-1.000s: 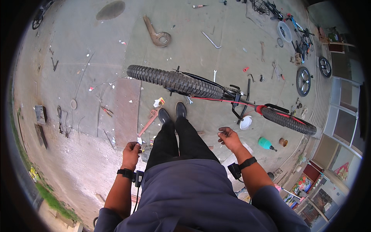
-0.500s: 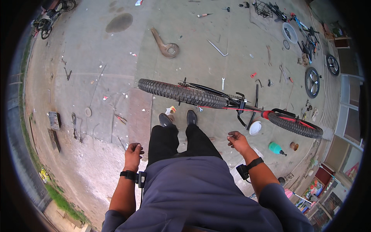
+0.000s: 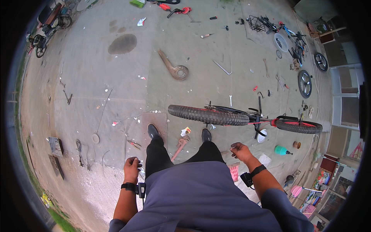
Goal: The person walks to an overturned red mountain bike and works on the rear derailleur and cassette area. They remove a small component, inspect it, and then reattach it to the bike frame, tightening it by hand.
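In front of me is a bicycle point(image 3: 266, 120) with a red-and-black frame and thick knobbly tyres; its larger-looking wheel point(image 3: 208, 115) points left. My left hand point(image 3: 132, 165) hangs beside my left thigh, its fingers loosely curled and nothing seen in them. To the right of my legs, my right hand point(image 3: 240, 151) is raised a little, fingers half bent and apart, below the bicycle and not touching it. A pipe wrench point(image 3: 180, 146) with a reddish handle lies between my feet. Red-handled pliers point(image 3: 134, 144) rest on the ground left of my left foot.
A curved brown metal piece point(image 3: 176, 69), an L-shaped bar point(image 3: 222, 67) and an open-ended spanner point(image 3: 230, 101) lie beyond the bicycle. At right are a green bottle point(image 3: 282, 150), a white bowl point(image 3: 261, 135) and loose wheels point(image 3: 305, 84). A motorcycle point(image 3: 50, 29) stands far left.
My feet have moved apart, the left one leftward and the right one rightward. The bicycle sits lower and its left wheel further right in view. The pipe wrench now shows between my legs.
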`<state>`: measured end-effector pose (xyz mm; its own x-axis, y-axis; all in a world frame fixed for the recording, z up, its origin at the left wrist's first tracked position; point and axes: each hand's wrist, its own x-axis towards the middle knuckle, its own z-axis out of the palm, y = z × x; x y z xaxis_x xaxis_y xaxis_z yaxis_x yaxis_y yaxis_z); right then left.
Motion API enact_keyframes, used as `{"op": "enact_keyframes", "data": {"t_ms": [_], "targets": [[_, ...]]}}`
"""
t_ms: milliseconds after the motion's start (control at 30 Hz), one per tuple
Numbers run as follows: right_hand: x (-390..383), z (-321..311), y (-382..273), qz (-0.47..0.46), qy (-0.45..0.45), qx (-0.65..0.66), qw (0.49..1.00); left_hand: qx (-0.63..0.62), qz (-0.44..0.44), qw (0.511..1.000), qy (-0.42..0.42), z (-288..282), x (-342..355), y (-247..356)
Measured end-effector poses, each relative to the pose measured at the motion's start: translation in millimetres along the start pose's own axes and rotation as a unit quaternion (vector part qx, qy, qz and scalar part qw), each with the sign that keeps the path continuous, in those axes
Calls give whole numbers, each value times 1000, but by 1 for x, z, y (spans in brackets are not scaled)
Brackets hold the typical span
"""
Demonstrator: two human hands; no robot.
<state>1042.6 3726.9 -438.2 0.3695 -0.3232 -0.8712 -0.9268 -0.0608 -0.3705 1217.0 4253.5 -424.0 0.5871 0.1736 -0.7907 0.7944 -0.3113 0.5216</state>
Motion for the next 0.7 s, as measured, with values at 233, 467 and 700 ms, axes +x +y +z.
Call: {"op": "enact_keyframes", "data": {"t_ms": [233, 467, 700], "targets": [[-26, 126, -134, -97, -94, -33, 990, 19, 2, 999, 32, -152, 54, 30], [1, 181, -219, -234, -105, -35, 966, 33, 33, 998, 32, -190, 101, 127], [65, 183, -279, -244, -57, -19, 968, 73, 87, 993, -9, -157, 157, 261]]}}
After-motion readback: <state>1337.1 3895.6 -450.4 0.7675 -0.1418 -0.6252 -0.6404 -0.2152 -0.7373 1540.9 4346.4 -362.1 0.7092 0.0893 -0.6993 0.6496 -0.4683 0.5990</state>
